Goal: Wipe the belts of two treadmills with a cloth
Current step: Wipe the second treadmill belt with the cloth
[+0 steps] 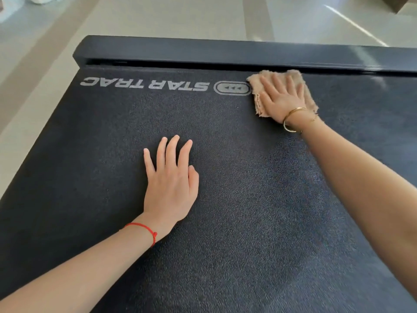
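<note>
The right hand (283, 98) presses a tan cloth (291, 74) flat, fingers spread, just right of the logo (144, 84) on the black belt (248, 199). The left hand (171, 184) lies flat nearer than the logo, fingers straight (pale tiled floor (158, 16) beyond).

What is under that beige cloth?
The black treadmill belt lies under the cloth, beside the printed logo. The right hand presses flat on top, so the belt beneath stays hidden.

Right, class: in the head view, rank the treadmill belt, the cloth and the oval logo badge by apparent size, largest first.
1. Treadmill belt
2. Cloth, partly under the right hand
3. Oval logo badge
</note>
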Demonstrator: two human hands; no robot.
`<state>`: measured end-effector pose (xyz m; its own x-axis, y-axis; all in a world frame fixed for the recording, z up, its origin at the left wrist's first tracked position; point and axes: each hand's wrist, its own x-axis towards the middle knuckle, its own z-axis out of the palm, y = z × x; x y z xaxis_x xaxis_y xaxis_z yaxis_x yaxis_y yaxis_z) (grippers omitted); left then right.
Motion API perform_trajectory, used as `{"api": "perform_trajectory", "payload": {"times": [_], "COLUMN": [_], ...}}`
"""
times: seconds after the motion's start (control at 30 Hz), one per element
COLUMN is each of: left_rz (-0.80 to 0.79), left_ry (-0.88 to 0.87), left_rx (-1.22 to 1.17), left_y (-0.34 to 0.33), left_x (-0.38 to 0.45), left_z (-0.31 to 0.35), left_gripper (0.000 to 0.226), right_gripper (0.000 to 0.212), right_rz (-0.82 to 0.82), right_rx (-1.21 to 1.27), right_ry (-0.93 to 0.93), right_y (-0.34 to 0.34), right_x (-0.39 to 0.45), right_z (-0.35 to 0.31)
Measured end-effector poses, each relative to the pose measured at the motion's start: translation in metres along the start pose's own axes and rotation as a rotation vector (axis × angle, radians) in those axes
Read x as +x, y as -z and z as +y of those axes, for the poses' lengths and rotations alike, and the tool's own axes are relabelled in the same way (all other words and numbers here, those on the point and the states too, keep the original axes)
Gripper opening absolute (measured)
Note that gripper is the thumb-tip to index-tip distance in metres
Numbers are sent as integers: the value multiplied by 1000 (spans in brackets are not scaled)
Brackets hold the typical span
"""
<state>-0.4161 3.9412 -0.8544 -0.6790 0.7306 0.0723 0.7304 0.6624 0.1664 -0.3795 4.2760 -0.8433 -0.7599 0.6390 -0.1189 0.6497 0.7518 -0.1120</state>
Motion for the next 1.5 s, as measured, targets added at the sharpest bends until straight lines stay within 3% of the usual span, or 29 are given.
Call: {"api": "perform_trajectory", "payload": {"times": [0.13, 0.37, 0.5, 0.77, 1.03, 1.17, 1.23, 1.33, 1.5], "left_rz": [23, 47, 59, 83, 105, 110, 106, 100, 100], "left_ry": [-2, -6, -10, -12, -9, -9, -12, -14, -9], "left_rx": [-13, -12, -27, -55, -68, -102, -122, -131, -127], "left_y": [-3, -5, -4, -5, -5, -5, -5, -4, -3], "left_x": [0, 0, -1, -1, -2, -3, -4, -6, -5], "left_z": [-1, -1, -1, -2, -1, -1, -2, -3, 1], "left_gripper": [54, 54, 54, 51, 50, 49, 48, 48, 48], "right_gripper": [56, 54, 56, 53, 55, 55, 54, 55, 54], "right_rz": [-17, 31, 29, -6, -20, -25, -29, -37, -19], "right_rx": [8, -3, 0, -10, -29, -44, -38, -27, -52], "right_ry": [-7, 320, 389, 82, 431, 496, 478, 310, 138], "right_y": [-4, -25, -30, -17, -37, -41, -37, -29, -33], "right_x": [-17, -128, -159, -141, -278, -314, -311, -291, -288], "right_z": [-16, -58, -57, -5, -56, -45, -25, -2, -25]}}
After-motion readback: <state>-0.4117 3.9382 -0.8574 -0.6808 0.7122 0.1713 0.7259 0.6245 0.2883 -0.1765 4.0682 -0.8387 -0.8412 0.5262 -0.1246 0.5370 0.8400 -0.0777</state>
